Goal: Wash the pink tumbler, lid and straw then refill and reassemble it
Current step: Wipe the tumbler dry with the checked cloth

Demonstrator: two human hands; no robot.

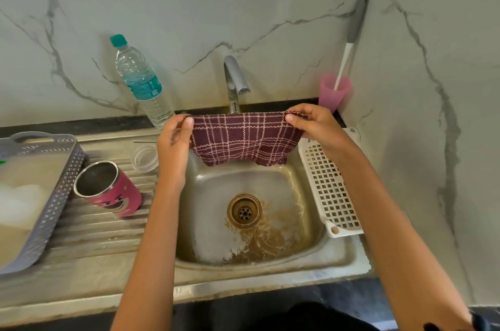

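— While the left hand [174,141] and the right hand [311,125] are both raised over the sink [335,252], what do they hold?
— A maroon checked cloth [243,138], stretched between them. Each hand pinches a top corner between thumb and curled fingers. The cloth hangs over the basin, just in front of the tap [234,81].
— And the tumbler?
— The pink tumbler [108,187] stands open-mouthed on the ribbed drainboard, left of the left hand and nearer the person, with neither hand touching it. Its clear lid [144,158] lies flat just beside the back of the left hand. The thin straw [144,141] lies beyond the lid, one end pointing at that hand.
— Anything else close by?
— A water bottle [140,78] stands beyond the left hand, and a grey basket [54,195] sits well to its left. Under the right wrist a white rack [330,184] rests on the sink's edge. A pink cup [334,92] holding a brush [341,68] stands beyond the right hand.
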